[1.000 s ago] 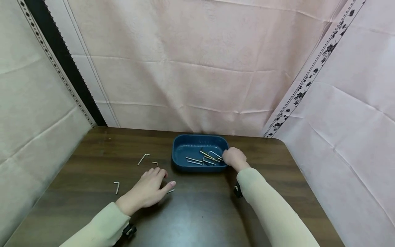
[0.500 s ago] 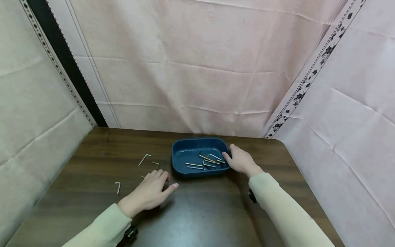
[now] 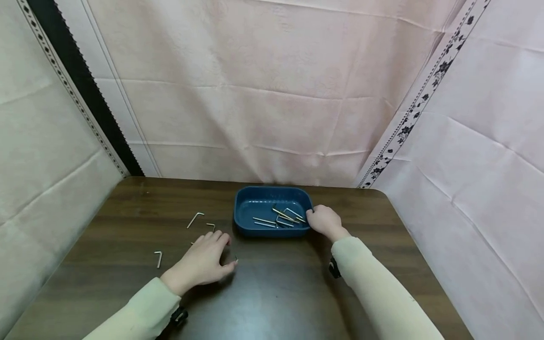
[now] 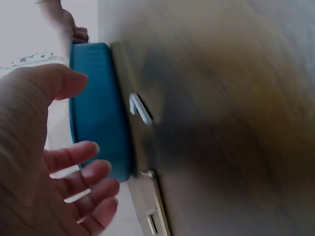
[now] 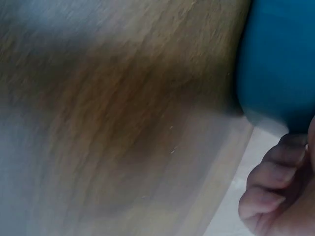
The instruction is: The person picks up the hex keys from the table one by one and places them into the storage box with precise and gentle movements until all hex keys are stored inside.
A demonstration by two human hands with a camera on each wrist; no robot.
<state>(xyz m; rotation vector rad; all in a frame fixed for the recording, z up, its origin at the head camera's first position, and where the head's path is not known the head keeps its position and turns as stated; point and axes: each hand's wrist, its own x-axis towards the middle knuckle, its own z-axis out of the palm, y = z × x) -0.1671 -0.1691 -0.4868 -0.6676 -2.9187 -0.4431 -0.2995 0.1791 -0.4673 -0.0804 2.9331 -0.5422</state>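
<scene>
My left hand (image 3: 201,261) hovers low over the table with its fingers loosely bent and nothing between them. In the left wrist view, a silver hex key (image 4: 142,110) lies on the table beyond its thumb and fingers. A brass-coloured hex key (image 4: 160,201) lies lower in that view. At the right end of a blue tray (image 3: 272,232), my right hand (image 3: 325,220) grips the rim. Its curled fingers (image 5: 275,173) show beside the tray wall in the right wrist view. Several silver and brass hex keys (image 3: 265,224) lie inside, mostly in the tray's right half.
Loose on the wooden table (image 3: 263,307), left of the tray, are a long hex key (image 3: 194,220), a small brass one (image 3: 211,225) and a silver one (image 3: 159,259). Pale cloth curtains (image 3: 263,94) stand behind the table and along both sides.
My right hand was more spread at the tray's right end half a second ago and has now closed on the rim. The tray slid slightly nearer, then back. My left hand stays almost in place.
</scene>
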